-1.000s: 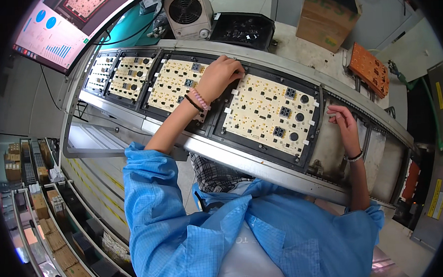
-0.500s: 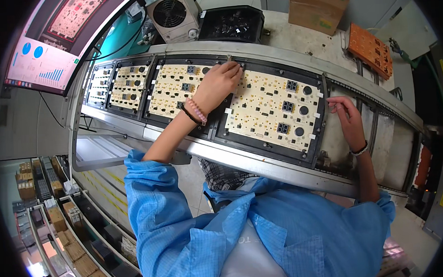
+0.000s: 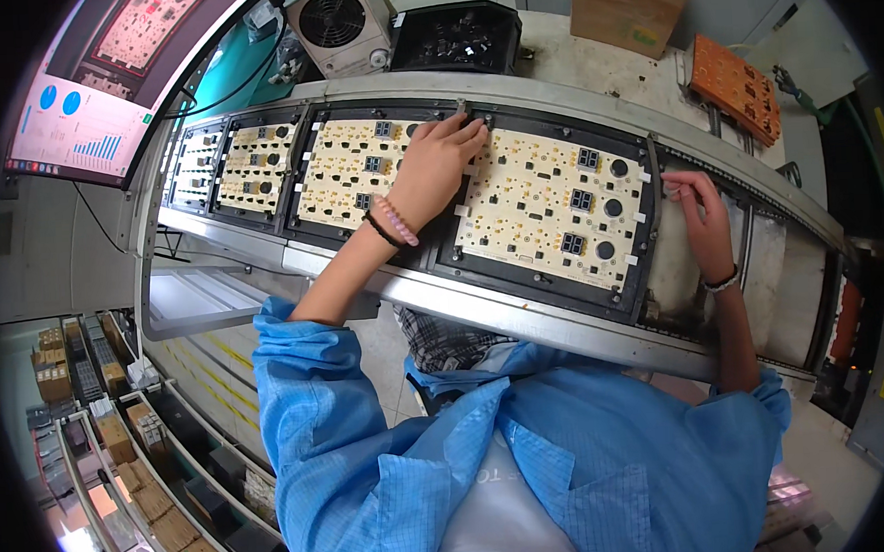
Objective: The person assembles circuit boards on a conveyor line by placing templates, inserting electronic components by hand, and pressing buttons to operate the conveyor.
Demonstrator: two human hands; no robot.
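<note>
My left hand (image 3: 435,173) reaches across the pallets, its fingers partly stretched and slightly apart. Their tips rest at the far left corner of a cream circuit board (image 3: 529,211), by the black pallet frame's (image 3: 554,305) far edge. That board carries dark two-digit displays (image 3: 580,200) and round black parts (image 3: 612,207). Under and left of my wrist lies a second cream board (image 3: 342,171), partly hidden by my hand. My right hand (image 3: 704,227) hovers just beyond the frame's right edge, thumb and fingers curled together. Whether something small is pinched there I cannot make out.
More boards in pallets (image 3: 253,161) continue leftward along the metal-railed conveyor (image 3: 443,301). Behind it stand a fan unit (image 3: 337,27), a black bin of small parts (image 3: 458,40), a cardboard box (image 3: 633,6) and an orange panel (image 3: 735,91). A monitor (image 3: 93,104) hangs at upper left.
The pallets have shifted slightly rightward along the conveyor. My left hand's fingers have spread a little at the frame's far edge, and my right hand has moved slightly right with the pallet edge.
</note>
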